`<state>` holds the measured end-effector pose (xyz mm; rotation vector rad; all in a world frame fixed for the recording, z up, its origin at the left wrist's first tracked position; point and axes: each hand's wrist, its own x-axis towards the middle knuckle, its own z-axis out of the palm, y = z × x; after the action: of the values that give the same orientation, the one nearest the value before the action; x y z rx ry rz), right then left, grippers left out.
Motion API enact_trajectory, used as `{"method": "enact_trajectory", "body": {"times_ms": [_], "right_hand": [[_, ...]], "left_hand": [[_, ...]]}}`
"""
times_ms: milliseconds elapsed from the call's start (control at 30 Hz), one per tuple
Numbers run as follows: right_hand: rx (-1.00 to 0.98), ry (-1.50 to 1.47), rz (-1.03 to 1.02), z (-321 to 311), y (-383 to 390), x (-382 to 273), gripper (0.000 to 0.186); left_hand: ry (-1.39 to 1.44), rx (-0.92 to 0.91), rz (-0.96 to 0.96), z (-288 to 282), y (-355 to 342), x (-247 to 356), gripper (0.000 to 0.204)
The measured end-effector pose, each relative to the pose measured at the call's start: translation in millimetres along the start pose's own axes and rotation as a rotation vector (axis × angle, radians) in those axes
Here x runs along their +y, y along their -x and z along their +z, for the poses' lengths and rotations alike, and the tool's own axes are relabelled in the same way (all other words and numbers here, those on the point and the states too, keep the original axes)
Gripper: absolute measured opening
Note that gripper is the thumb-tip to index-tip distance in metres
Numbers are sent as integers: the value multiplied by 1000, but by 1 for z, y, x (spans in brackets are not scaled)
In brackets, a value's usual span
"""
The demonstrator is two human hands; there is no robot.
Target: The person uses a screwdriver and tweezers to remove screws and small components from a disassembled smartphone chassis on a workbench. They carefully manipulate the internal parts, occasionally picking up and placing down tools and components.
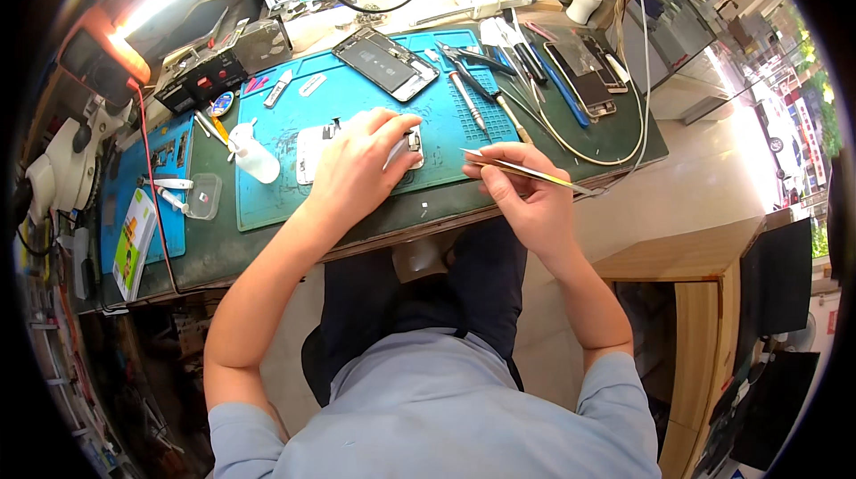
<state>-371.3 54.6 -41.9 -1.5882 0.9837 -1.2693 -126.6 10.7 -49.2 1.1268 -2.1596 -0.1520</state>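
On the blue work mat (276, 127) lies a white phone panel (309, 156), its right end bearing small metal and dark parts. My left hand (361, 158) arches over it, thumb and fingers closed around that right end and hiding its middle. A small silvery piece shows between the thumb and fingers; I cannot make out exactly what it is. Just off the mat's right front corner, my right hand (526, 189) pinches a pair of tweezers (522, 169), tips pointing left toward the panel.
An opened phone (385, 64) lies at the mat's back. Pliers (473, 69), a screwdriver (468, 103) and another phone (580, 78) are to the right. A white squeeze bottle (254, 156) stands left, near a clear plastic box (205, 196). A pale cable (571, 153) loops at right.
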Motion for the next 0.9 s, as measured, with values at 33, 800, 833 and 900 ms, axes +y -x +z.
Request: {"method": "enact_trajectory", "body": {"times_ms": [33,800,833,900], "right_hand": [[64,-79,-16,7,-1,0,18],[-93,680,-627,23,-28,34,34],[-93,688,-625,23,-27,34,35],[-81,695,-621,24,-26,34,35]], "left_hand": [[-10,-22,5,0,-3,-2,35],[201,-12,-37,2,-15,-22,17],[199,-11,-36,2,-15,-23,17],[202,-6,-27,2,-14,-23,17]]}}
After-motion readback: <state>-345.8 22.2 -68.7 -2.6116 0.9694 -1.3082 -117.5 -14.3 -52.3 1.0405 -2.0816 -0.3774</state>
